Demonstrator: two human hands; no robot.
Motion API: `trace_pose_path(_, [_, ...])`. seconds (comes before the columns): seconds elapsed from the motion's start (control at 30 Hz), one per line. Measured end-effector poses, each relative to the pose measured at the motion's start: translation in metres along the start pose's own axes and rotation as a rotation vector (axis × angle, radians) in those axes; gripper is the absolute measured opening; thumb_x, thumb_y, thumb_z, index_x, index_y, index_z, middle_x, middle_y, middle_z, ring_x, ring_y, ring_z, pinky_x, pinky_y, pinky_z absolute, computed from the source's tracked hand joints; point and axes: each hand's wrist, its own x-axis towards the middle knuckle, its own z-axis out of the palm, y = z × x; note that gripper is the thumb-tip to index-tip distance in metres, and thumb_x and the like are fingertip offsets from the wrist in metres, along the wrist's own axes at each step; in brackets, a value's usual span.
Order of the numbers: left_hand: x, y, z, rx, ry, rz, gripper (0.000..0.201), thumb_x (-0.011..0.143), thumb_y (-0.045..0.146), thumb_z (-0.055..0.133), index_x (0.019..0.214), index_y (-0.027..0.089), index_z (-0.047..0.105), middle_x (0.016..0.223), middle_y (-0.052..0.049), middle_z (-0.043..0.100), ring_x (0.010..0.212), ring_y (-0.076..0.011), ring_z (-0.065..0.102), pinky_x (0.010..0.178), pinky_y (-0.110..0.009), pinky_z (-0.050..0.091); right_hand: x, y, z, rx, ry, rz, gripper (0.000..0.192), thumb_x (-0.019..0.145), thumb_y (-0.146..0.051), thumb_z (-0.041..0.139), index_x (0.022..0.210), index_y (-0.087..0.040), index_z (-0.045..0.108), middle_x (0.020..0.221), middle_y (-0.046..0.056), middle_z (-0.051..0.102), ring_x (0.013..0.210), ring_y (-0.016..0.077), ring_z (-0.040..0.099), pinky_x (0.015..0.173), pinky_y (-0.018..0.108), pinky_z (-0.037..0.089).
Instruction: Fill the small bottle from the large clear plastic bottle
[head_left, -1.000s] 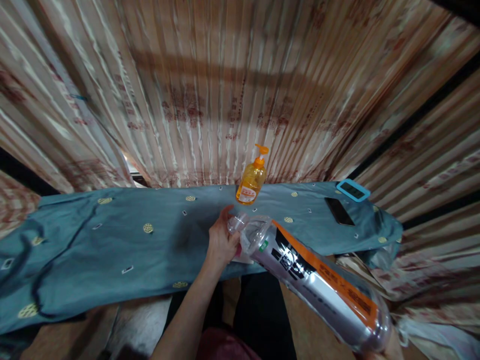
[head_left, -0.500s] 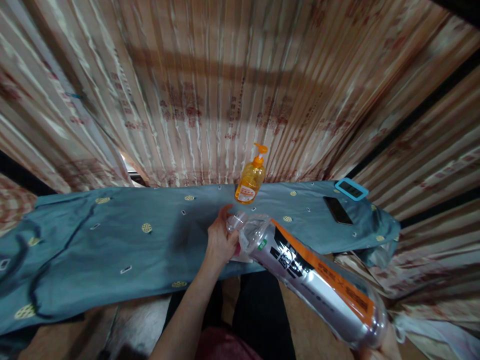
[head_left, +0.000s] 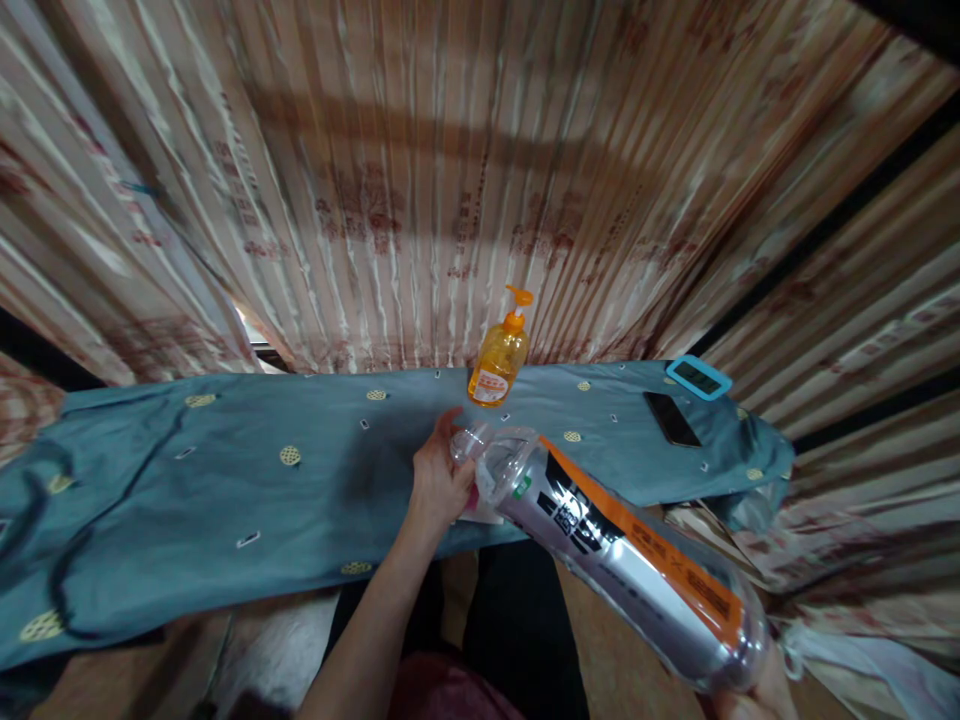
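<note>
The left hand [head_left: 439, 485] pinches the neck of the big plastic bottle [head_left: 615, 555], tilted over the table's near edge; the right hand [head_left: 754, 690] cups its base, grip mostly hidden. Any contents could spill onto the blue cloth [head_left: 225, 480].

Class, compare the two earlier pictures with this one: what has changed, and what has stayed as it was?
Little has changed: the whole view has slid slightly left. The left hand still grips the neck of the big bottle, the right hand still holds its base. The soap dispenser and phone lie unmoved on the cloth.
</note>
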Motion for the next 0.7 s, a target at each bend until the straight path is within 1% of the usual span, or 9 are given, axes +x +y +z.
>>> trace_pose_path(0.07, [-0.0001,-0.0001,0.0002,-0.002,-0.005,-0.001,0.053,0.088,0.05,0.047,0.126,0.014,0.059,0.093,-0.009,0.074,0.084,-0.027,0.072,0.08,-0.038,0.056,-0.0012,0.001,-0.0012,0.043,0.032,0.074,0.093,0.079,-0.078,0.062,0.152,-0.024,0.043,0.149,0.013,0.056,0.13,0.0379,0.059,0.099,0.043,0.057])
trace_pose_path(0.13, [0.0,-0.0003,-0.0001,-0.002,-0.011,0.0,0.054,0.088,0.05,0.047,0.127,0.015,0.059,0.094,-0.009,0.074,0.084,-0.0272,0.072,0.08,-0.039,0.056,-0.0026,0.003,-0.0035,0.068,0.041,0.102,0.091,0.078,-0.076,0.064,0.152,-0.025,0.044,0.151,0.012,0.054,0.135,0.0373,0.055,0.103,0.043,0.054])
trace_pose_path(0.23, [0.0006,0.0,-0.0012,-0.004,-0.023,-0.009,0.055,0.087,0.05,0.048,0.127,0.014,0.059,0.095,-0.009,0.074,0.084,-0.0276,0.071,0.08,-0.04,0.056,-0.0031,0.0062,-0.0073,0.086,-0.001,0.091,0.089,0.081,-0.072,0.063,0.153,-0.025,0.042,0.151,0.011,0.054,0.135,0.0384,0.055,0.102,0.045,0.055])
trace_pose_path(0.37, [0.0016,0.0013,-0.0021,-0.003,-0.026,-0.018,0.053,0.087,0.049,0.05,0.126,0.015,0.06,0.095,-0.009,0.074,0.083,-0.0273,0.071,0.079,-0.039,0.056,-0.0012,0.0059,-0.0091,0.078,0.016,0.113,0.091,0.077,-0.075,0.066,0.151,-0.027,0.045,0.151,0.009,0.054,0.137,0.0387,0.052,0.106,0.045,0.052])
trace_pose_path(0.47, [0.0018,0.0014,-0.0015,-0.001,-0.026,-0.018,0.053,0.087,0.048,0.051,0.126,0.015,0.061,0.093,-0.008,0.074,0.083,-0.0274,0.071,0.078,-0.038,0.056,0.0001,0.0032,-0.0078,0.081,-0.018,0.101,0.089,0.079,-0.074,0.065,0.153,-0.029,0.043,0.152,0.009,0.053,0.136,0.0399,0.053,0.103,0.048,0.054])
trace_pose_path(0.6, [0.0013,0.0003,-0.0003,-0.003,-0.01,-0.003,0.053,0.086,0.046,0.051,0.127,0.014,0.061,0.095,-0.009,0.074,0.083,-0.0277,0.072,0.079,-0.04,0.056,-0.0001,0.0007,-0.0049,0.089,0.012,0.097,0.09,0.077,-0.074,0.066,0.152,-0.027,0.045,0.15,0.011,0.055,0.133,0.0411,0.056,0.099,0.048,0.057])
trace_pose_path(0.7, [0.001,-0.0001,0.0,0.002,-0.005,0.003,0.051,0.087,0.045,0.051,0.127,0.015,0.061,0.094,-0.009,0.074,0.083,-0.0276,0.072,0.079,-0.04,0.056,-0.0009,0.001,-0.0044,0.083,0.018,0.115,0.092,0.076,-0.075,0.067,0.151,-0.028,0.045,0.151,0.01,0.055,0.134,0.0405,0.055,0.102,0.048,0.055])
